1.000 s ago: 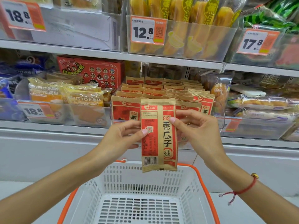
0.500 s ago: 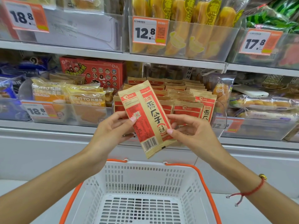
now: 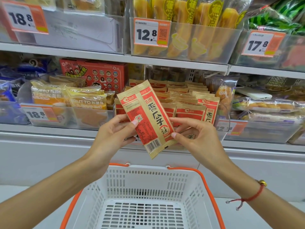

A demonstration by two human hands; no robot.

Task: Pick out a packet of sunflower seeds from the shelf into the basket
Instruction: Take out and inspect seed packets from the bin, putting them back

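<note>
Two hands, left [image 3: 113, 138] and right [image 3: 196, 138]. One seed packet [image 3: 146, 118] held at centre frame; more of the same stacked behind it, too overlapped to count. One basket [image 3: 148, 187] at the bottom. Three full price tags on the upper shelf: 18.8 [image 3: 24, 19], 12.8 [image 3: 151, 33], 17.8 [image 3: 262, 44]. One red box [image 3: 94, 75] at mid-left.

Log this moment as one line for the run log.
phase: holding | seed packet: tilted, in left hand and right hand | basket: below, empty

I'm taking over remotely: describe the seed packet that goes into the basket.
Above the white basket with orange rim, the left hand and right hand pinch one tan-and-red sunflower seed packet. Unlike the matching packets standing in the shelf bin behind, it is tilted, barcode end down.
</note>
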